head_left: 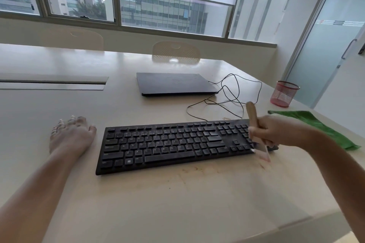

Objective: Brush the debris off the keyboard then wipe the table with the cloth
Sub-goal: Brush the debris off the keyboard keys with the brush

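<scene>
A black keyboard [167, 146] lies across the middle of the beige table [138, 203]. My right hand [276, 132] grips a wooden-handled brush [251, 114] over the keyboard's right end, with its blurred bristles down at the front right corner. Brownish debris [197, 171] is scattered on the table just in front of the keyboard. A green cloth [320, 126] lies on the table to the right, behind my right forearm. My left hand [71, 136] rests flat on the table left of the keyboard, fingers straight.
A closed dark laptop [175, 84] sits behind the keyboard, with a black cable [227, 94] looping to its right. A red mesh cup [283, 93] stands near the right table edge. Chairs and windows lie beyond the far edge. A cable slot [53, 83] is at the left.
</scene>
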